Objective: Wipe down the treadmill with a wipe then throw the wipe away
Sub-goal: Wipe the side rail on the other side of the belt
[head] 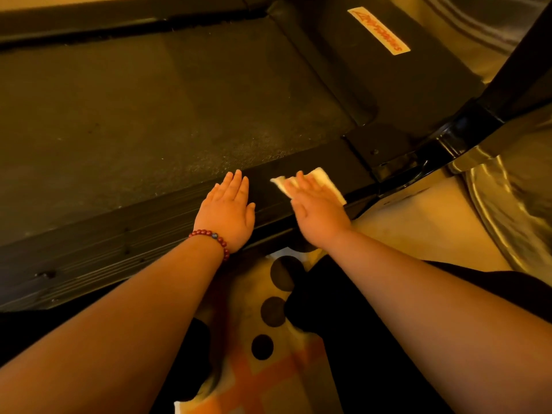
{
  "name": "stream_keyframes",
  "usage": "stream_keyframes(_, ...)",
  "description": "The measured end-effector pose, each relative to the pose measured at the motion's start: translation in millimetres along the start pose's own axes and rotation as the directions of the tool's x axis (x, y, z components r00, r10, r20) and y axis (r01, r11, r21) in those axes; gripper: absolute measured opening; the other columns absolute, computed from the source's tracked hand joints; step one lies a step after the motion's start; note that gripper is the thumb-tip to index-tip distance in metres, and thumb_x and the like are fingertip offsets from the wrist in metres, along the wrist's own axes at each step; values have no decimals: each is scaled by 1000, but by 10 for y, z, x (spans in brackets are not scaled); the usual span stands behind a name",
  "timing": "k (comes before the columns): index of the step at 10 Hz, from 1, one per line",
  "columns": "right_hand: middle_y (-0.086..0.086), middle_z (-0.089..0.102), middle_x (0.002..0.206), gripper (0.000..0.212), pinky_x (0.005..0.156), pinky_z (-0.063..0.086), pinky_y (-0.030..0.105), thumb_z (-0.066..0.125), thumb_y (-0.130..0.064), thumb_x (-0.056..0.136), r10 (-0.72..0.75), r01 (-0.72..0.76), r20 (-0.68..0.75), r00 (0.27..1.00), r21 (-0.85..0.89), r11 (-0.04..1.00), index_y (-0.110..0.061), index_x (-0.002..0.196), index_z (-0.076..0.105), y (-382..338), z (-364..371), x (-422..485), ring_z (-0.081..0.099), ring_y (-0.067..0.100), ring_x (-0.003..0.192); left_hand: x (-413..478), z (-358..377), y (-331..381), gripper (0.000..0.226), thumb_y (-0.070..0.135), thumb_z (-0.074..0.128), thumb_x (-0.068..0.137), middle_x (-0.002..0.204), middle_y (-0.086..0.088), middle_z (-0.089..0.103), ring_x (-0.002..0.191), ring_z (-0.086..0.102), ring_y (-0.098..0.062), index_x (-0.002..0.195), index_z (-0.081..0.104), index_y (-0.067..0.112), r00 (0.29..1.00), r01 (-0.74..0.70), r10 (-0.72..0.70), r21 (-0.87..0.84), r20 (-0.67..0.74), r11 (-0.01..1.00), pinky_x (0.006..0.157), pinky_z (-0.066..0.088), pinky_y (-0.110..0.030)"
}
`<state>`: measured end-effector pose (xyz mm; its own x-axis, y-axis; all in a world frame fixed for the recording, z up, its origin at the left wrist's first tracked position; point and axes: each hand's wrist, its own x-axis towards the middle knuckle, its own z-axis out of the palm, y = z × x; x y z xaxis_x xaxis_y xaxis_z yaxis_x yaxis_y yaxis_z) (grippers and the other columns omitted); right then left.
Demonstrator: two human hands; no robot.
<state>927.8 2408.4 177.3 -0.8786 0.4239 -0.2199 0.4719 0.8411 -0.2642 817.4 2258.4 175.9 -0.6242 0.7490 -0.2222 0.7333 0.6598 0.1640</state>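
Observation:
The black treadmill (pixel 155 103) fills the upper left, its dark belt running to a ribbed side rail (pixel 98 249) close to me. A white wipe (pixel 324 180) lies flat on that rail near the front end. My right hand (pixel 316 207) presses on the wipe with straight fingers and covers most of it. My left hand (pixel 228 209), with a red bead bracelet at the wrist, rests flat on the rail just left of the wipe and holds nothing.
The motor cover (pixel 388 70) with an orange-lettered label (pixel 378 30) sits at the upper right. A black upright frame post (pixel 507 85) rises at the right. Below the rail are pale floor (pixel 418 222), a spotted cloth (pixel 268 339) and my dark-clothed knees.

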Motion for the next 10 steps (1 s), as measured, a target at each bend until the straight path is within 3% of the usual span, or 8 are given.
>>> stream_keyframes(1, -3, 8, 162, 49, 118, 15, 37, 25, -23, 106, -90, 90, 9, 996, 36, 995, -33, 153, 15, 8, 6, -19, 5, 17, 149, -22, 2, 5, 59, 38, 22, 104, 162, -6, -3, 149, -4, -19, 153, 3, 13, 1000, -12, 12, 8, -1, 1000, 118, 0, -33)
stream_keyframes(2, 1, 11, 162, 50, 114, 26, 41, 26, -20, 105, 95, -92, -57, 994, 43, 995, -32, 153, 17, 175, -56, 42, 13, 24, 148, -32, 11, -3, 59, 38, 20, 104, 162, -6, -4, 148, -5, -19, 153, 2, 13, 1000, -19, 19, 17, -10, 1000, 118, 0, -34)
stream_keyframes(3, 3, 10, 162, 51, 113, 28, 42, 27, -21, 105, 173, -172, -78, 982, 23, 985, -31, 153, 14, 98, -33, 38, 14, 26, 147, -34, 22, 4, 59, 38, 20, 104, 162, -7, -3, 149, -4, -20, 153, 3, 12, 999, -17, 18, 14, -28, 1000, 118, 0, -34)
stream_keyframes(4, 0, 14, 162, 50, 116, 21, 38, 28, -22, 105, -64, 65, -41, 997, 28, 997, -30, 153, 17, -115, 75, -40, 13, 20, 148, -25, 31, 9, 59, 38, 21, 103, 162, -6, -3, 149, -4, -19, 154, 3, 13, 999, -8, 8, 8, -33, 1000, 119, 0, -34)
stream_keyframes(5, -3, 17, 161, 49, 117, 17, 35, 27, -22, 105, -96, 100, -57, 994, 66, 993, -29, 153, 20, -67, 61, -16, 11, 16, 148, -19, 31, 1, 59, 38, 20, 103, 162, -6, -3, 149, -4, -19, 154, 3, 13, 999, -9, 10, 17, -33, 1000, 119, 0, -34)
stream_keyframes(6, -2, 15, 161, 50, 117, 20, 38, 27, -21, 106, 58, -52, -63, 996, 95, 994, -30, 153, 17, 92, -11, 49, 9, 18, 148, -18, 37, -5, 58, 38, 20, 103, 162, -6, -2, 149, -3, -19, 154, 3, 13, 999, -17, 17, 15, -37, 1000, 118, 0, -34)
stream_keyframes(8, -2, 13, 162, 50, 117, 21, 36, 29, -28, 106, 10, -2, -41, 999, 180, 984, -30, 154, 15, -38, -12, -10, 8, 18, 149, -13, 42, 3, 59, 38, 21, 103, 162, -6, -1, 149, -3, -19, 154, 4, 13, 999, -9, 9, 4, -47, 1000, 119, 0, -34)
stream_keyframes(10, -3, 16, 161, 45, 118, 12, 32, 27, -29, 106, 133, -125, -71, 989, 104, 987, -23, 151, 29, -56, 51, -10, 6, 13, 149, -23, 56, -6, 58, 37, 21, 103, 162, -5, -2, 149, -3, -19, 154, 5, 13, 999, -10, 10, 1, -52, 1000, 119, 0, -33)
